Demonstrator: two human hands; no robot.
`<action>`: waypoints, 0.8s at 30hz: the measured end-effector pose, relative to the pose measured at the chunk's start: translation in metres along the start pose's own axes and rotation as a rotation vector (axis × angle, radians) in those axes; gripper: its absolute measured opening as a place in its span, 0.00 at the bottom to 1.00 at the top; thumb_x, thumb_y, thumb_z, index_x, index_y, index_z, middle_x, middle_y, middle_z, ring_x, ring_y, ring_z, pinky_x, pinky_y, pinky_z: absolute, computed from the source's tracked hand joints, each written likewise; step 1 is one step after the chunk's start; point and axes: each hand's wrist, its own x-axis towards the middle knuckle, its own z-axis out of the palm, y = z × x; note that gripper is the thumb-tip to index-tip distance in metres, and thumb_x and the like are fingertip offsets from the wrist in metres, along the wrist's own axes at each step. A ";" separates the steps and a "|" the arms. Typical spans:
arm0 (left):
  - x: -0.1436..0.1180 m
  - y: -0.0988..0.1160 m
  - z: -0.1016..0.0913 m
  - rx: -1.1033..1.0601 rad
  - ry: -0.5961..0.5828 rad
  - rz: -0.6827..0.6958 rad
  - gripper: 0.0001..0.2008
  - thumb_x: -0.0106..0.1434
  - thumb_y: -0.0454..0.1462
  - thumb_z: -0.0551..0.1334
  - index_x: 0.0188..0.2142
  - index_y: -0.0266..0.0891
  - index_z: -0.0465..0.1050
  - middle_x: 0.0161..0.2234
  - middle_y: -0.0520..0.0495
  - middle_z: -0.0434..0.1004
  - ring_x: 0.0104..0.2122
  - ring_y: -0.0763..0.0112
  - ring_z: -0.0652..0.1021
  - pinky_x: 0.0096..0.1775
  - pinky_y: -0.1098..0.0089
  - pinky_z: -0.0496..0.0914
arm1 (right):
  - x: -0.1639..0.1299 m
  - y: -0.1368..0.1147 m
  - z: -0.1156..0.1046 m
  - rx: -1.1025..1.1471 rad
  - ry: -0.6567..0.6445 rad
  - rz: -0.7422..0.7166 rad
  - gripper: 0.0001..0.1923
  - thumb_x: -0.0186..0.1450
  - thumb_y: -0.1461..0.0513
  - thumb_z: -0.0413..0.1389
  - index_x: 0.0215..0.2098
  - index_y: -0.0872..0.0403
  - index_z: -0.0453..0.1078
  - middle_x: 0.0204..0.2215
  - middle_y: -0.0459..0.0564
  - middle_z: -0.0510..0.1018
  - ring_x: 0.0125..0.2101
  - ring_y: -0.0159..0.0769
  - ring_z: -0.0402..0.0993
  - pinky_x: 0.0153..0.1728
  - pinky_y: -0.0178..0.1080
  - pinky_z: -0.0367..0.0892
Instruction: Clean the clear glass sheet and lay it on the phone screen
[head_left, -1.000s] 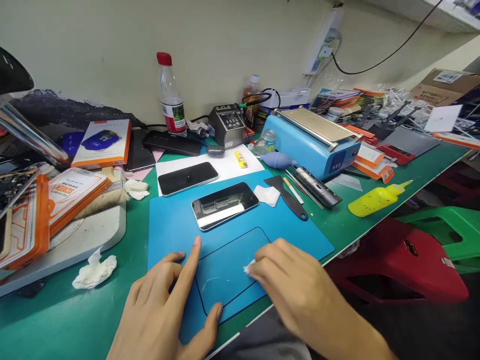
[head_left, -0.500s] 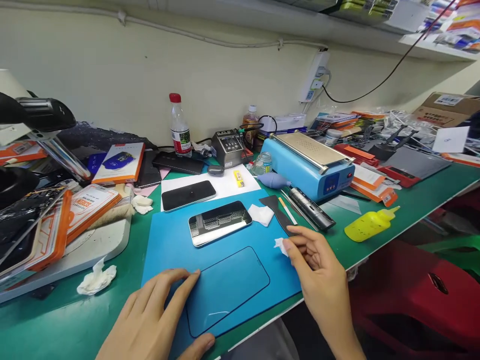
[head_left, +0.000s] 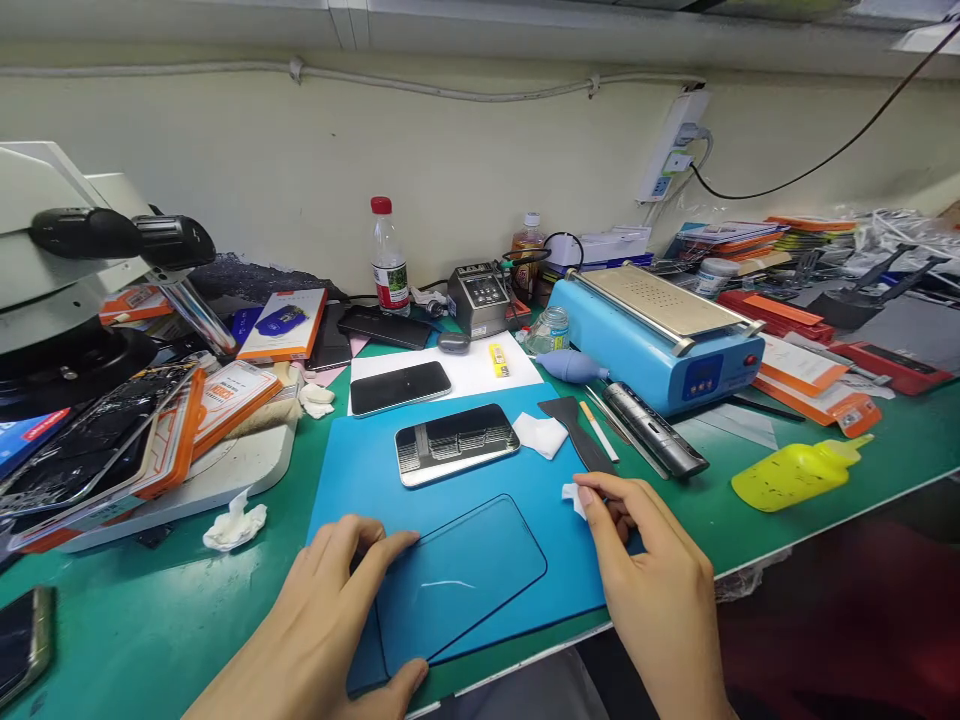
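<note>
The left hand (head_left: 322, 605) spanned a clear panel (head_left: 469, 575).
Its left end lay between spread fingers; the right hand's (head_left: 652, 560) fingers pinched tissue (head_left: 574, 497).

Cream wall (head_left: 225, 150) w/ pale cable (head_left: 450, 94) behind grn bench (head_left: 135, 620), shelf (head_left: 487, 40) abv

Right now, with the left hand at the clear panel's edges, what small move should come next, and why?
I'd probably tilt the clear panel slightly with the left hand: thumb and forefinger span its opposite edges, and the pale streak on it could be a mark or a reflection. The right hand pinches white tissue nearby, handy if it's a mark.
</note>
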 end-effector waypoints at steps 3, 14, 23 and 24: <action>-0.007 0.004 0.005 0.025 0.065 -0.010 0.35 0.60 0.38 0.72 0.66 0.55 0.68 0.60 0.43 0.75 0.55 0.51 0.83 0.53 0.58 0.82 | -0.001 0.001 0.001 -0.016 -0.001 -0.018 0.10 0.78 0.54 0.56 0.45 0.47 0.78 0.37 0.49 0.82 0.30 0.37 0.76 0.28 0.38 0.71; -0.026 -0.011 0.004 0.111 0.123 0.023 0.39 0.69 0.40 0.62 0.76 0.56 0.53 0.64 0.45 0.78 0.55 0.56 0.85 0.50 0.67 0.83 | 0.001 0.003 0.002 -0.082 0.009 -0.097 0.11 0.78 0.54 0.55 0.44 0.47 0.78 0.36 0.49 0.81 0.28 0.37 0.74 0.26 0.39 0.68; -0.009 0.006 0.000 -0.183 0.270 -0.184 0.26 0.67 0.47 0.64 0.64 0.56 0.73 0.46 0.47 0.86 0.41 0.57 0.88 0.40 0.63 0.84 | 0.006 0.000 0.002 -0.135 0.055 -0.170 0.17 0.78 0.49 0.53 0.43 0.47 0.80 0.40 0.51 0.81 0.26 0.35 0.76 0.23 0.38 0.69; -0.005 0.008 0.002 -0.183 0.274 -0.204 0.23 0.68 0.49 0.65 0.62 0.56 0.75 0.42 0.48 0.87 0.39 0.57 0.88 0.39 0.61 0.85 | 0.007 0.001 0.003 -0.136 0.058 -0.173 0.18 0.78 0.48 0.53 0.42 0.46 0.81 0.40 0.51 0.81 0.27 0.35 0.76 0.23 0.38 0.69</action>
